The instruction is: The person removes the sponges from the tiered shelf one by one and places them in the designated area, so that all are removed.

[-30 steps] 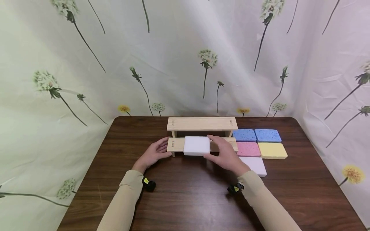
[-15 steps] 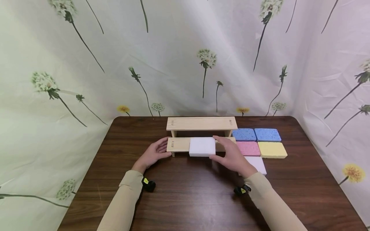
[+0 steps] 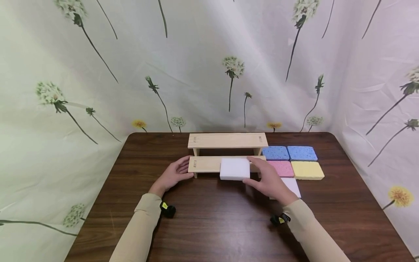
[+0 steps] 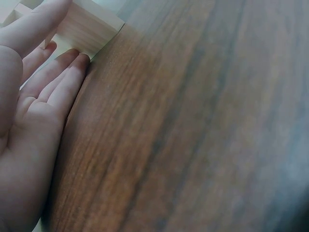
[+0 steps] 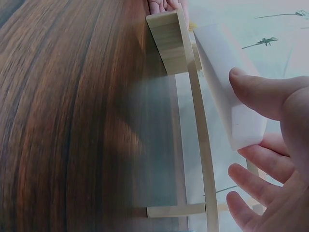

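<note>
My right hand (image 3: 268, 182) pinches a white block-shaped sponge (image 3: 234, 169) by its right end, thumb at the front and fingers behind. The sponge overlaps the lower step of a two-step wooden rack (image 3: 204, 164) and juts past its front edge. In the right wrist view, the sponge (image 5: 219, 67) is tilted beside the step's long edge, with the thumb on its face. My left hand (image 3: 173, 174) rests at the rack's left end, fingers fairly straight along the side, thumb by the front corner. In the left wrist view, its fingertips meet the wooden leg (image 4: 84, 29).
Right of the rack lie two blue sponges (image 3: 275, 153), a pink sponge (image 3: 282, 169), a yellow sponge (image 3: 307, 170) and a second white sponge (image 3: 292, 186), partly behind my right hand. The rack's upper step (image 3: 227, 140) stands behind. Floral cloth (image 3: 196, 72) hangs beyond the dark table (image 3: 209, 225).
The white sponge in my right hand has slid rightward along the lower step and slightly toward me. My left hand stays at the rack's left end.
</note>
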A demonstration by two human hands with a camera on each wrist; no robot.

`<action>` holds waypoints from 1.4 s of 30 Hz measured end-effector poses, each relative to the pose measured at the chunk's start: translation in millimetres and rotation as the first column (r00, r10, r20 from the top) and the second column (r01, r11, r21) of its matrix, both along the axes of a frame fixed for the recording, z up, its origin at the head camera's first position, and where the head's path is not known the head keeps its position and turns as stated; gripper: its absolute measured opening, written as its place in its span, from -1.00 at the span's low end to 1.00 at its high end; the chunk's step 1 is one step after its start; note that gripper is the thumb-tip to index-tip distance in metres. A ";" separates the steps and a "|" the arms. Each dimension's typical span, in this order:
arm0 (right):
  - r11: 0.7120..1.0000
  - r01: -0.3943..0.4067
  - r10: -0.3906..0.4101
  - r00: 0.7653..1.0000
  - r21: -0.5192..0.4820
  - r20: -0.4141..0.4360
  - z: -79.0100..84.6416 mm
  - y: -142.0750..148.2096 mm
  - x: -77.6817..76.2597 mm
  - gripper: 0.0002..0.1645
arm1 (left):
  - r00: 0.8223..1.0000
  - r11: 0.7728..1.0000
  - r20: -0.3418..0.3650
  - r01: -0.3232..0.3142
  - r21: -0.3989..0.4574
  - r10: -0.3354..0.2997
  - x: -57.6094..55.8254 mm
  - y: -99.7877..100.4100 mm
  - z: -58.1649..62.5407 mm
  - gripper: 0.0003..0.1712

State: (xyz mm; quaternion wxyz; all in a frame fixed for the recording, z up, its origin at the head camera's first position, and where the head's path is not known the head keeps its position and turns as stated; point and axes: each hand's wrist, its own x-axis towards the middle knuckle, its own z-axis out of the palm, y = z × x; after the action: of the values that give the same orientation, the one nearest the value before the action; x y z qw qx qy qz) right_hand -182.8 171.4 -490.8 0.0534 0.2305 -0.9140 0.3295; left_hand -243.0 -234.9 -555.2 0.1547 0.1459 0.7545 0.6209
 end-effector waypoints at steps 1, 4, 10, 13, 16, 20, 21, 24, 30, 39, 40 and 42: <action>1.000 0.004 -0.004 1.000 0.003 0.008 -0.1 1.3 0.8 0.00 | 1.000 1.000 0.001 0.000 -0.001 0.000 -0.1 0.0 -0.1 0.06; 1.000 0.018 -0.018 1.000 0.004 0.023 -0.1 6.2 2.9 0.01 | 1.000 1.000 0.000 0.000 -0.005 0.000 -0.3 0.1 -0.1 0.07; 1.000 0.016 -0.016 1.000 -0.010 -0.001 -1.7 17.3 4.8 0.00 | 1.000 1.000 0.003 -0.004 0.003 0.004 0.0 0.0 0.8 0.06; 1.000 0.016 -0.016 1.000 -0.024 -0.001 -3.3 22.5 5.6 0.01 | 1.000 1.000 0.000 -0.001 0.002 0.001 -0.2 -0.4 -0.4 0.06; 0.999 0.017 -0.017 1.000 -0.041 0.004 -4.8 26.9 6.9 0.00 | 1.000 1.000 -0.004 0.000 0.004 0.000 -0.3 -0.8 -1.7 0.06; 0.999 0.035 -0.035 0.999 -0.032 0.022 -3.4 30.2 10.8 -0.01 | 1.000 1.000 0.000 0.000 0.007 0.000 0.0 -0.5 -0.3 0.05; 0.999 0.041 -0.040 0.999 -0.026 0.028 -2.7 30.9 11.9 -0.01 | 1.000 1.000 0.002 0.001 0.007 -0.001 0.1 -0.3 0.2 0.05; 0.999 0.053 -0.052 0.998 -0.006 0.031 -1.2 33.4 14.1 -0.03 | 1.000 1.000 0.005 0.000 0.006 0.000 0.3 -0.2 1.2 0.06; 0.998 0.055 -0.055 0.998 -0.007 0.006 -5.2 45.1 14.5 -0.04 | 1.000 1.000 0.012 -0.003 0.003 0.003 0.7 -0.3 2.0 0.06; 0.998 0.054 -0.054 0.998 -0.011 -0.025 -5.6 59.1 15.8 -0.06 | 1.000 1.000 0.005 -0.006 0.000 0.006 0.9 -1.0 0.9 0.04; 0.998 0.055 -0.055 0.998 -0.012 -0.025 -5.6 60.2 16.2 -0.06 | 1.000 1.000 0.006 -0.006 0.001 0.006 0.7 -0.7 0.9 0.04; 0.998 0.058 -0.058 0.998 -0.016 -0.024 -5.8 62.3 17.1 -0.06 | 1.000 1.000 0.012 -0.007 0.006 0.007 0.3 -0.2 0.5 0.04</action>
State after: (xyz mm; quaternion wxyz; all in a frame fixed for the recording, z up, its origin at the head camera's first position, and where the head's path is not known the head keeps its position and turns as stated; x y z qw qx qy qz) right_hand -165.7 233.7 -496.6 0.0759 0.2074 -0.9171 0.3319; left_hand -242.7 -235.0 -554.7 0.1567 0.1402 0.7523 0.6244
